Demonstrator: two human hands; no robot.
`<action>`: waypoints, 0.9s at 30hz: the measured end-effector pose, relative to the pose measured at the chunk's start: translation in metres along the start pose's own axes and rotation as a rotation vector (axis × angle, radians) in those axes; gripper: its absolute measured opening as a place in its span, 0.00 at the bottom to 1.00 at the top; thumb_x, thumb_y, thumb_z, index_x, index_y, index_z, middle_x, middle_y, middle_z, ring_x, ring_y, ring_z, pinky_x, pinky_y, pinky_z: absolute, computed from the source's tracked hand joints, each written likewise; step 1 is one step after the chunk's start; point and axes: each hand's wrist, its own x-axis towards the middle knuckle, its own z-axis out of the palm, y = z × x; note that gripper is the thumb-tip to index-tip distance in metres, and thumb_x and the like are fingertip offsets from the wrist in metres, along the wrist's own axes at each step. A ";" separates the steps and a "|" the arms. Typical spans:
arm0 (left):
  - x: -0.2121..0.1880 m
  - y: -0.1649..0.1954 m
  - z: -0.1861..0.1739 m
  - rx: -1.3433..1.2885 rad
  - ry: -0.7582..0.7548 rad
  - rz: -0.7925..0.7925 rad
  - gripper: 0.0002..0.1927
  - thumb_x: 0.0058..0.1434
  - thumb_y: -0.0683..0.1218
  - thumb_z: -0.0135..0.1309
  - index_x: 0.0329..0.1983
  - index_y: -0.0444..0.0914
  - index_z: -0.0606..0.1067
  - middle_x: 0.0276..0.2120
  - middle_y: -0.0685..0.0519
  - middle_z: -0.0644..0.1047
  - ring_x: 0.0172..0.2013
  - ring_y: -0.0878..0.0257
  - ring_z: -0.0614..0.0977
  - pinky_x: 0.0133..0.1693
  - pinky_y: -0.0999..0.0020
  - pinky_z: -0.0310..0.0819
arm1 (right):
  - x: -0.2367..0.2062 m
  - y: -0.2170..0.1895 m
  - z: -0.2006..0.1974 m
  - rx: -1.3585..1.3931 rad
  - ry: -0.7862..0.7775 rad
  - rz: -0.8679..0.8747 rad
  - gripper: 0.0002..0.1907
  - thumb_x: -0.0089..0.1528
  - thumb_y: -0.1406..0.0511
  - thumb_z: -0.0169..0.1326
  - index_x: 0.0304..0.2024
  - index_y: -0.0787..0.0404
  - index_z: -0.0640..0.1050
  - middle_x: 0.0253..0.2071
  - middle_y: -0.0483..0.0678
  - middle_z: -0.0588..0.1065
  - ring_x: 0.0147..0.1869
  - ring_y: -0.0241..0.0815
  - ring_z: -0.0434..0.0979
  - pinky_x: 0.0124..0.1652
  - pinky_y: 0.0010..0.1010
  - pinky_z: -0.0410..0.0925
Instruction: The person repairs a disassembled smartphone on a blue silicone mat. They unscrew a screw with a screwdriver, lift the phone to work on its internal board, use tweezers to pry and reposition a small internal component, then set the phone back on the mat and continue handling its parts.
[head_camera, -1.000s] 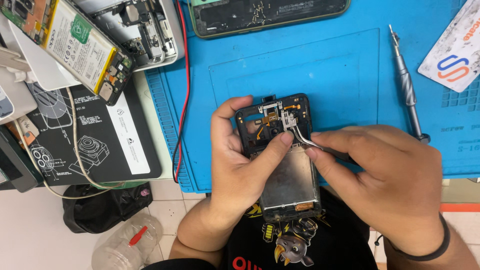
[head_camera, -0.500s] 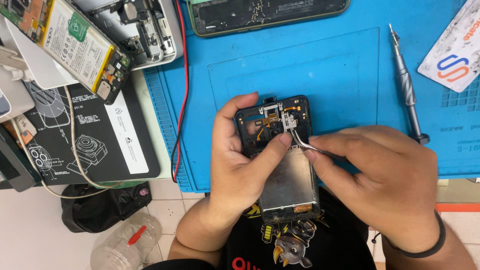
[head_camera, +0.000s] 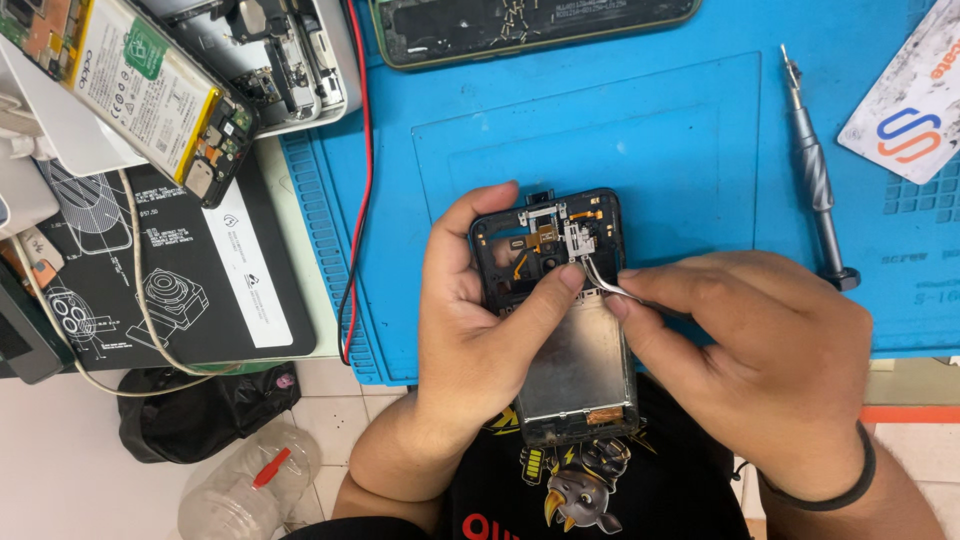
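Note:
My left hand (head_camera: 480, 330) grips an opened phone body (head_camera: 572, 350) from the left side, thumb pressed on its upper middle. The phone's back is off, showing a black frame with small parts at the top and a bare metal plate below. My right hand (head_camera: 760, 370) pinches metal tweezers (head_camera: 600, 280), whose tips touch a small silver part near the top right of the phone frame. Both hands hover over the near edge of a blue work mat (head_camera: 640, 130).
A grey screwdriver (head_camera: 815, 180) lies on the mat at right, beside a white card (head_camera: 905, 100). Another opened phone (head_camera: 520, 25) rests at the mat's far edge. At left lie a phone with exposed battery (head_camera: 150, 80), a red wire (head_camera: 360, 150), a black printed mat (head_camera: 150, 280).
The tweezers' tips have shifted slightly within the top of the phone frame. Both hands otherwise hold their places.

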 end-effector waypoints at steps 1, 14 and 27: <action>0.000 0.000 0.000 0.000 -0.001 0.001 0.32 0.66 0.29 0.56 0.70 0.33 0.58 0.48 0.47 0.79 0.48 0.66 0.82 0.50 0.72 0.78 | 0.000 0.000 0.000 0.000 0.004 -0.008 0.10 0.54 0.68 0.69 0.35 0.60 0.81 0.33 0.48 0.80 0.37 0.45 0.81 0.35 0.30 0.71; 0.000 -0.001 0.000 -0.020 0.007 -0.015 0.32 0.66 0.30 0.56 0.71 0.32 0.58 0.47 0.46 0.80 0.47 0.65 0.82 0.51 0.70 0.79 | -0.004 0.003 0.003 0.014 0.026 0.000 0.10 0.55 0.68 0.70 0.35 0.61 0.80 0.34 0.48 0.80 0.37 0.44 0.81 0.36 0.29 0.71; -0.001 -0.002 -0.002 0.014 -0.027 0.000 0.32 0.68 0.30 0.56 0.72 0.32 0.57 0.49 0.47 0.79 0.50 0.66 0.81 0.53 0.71 0.77 | -0.007 0.007 0.002 0.031 -0.013 0.029 0.10 0.55 0.68 0.69 0.35 0.61 0.80 0.36 0.48 0.81 0.38 0.44 0.82 0.35 0.30 0.71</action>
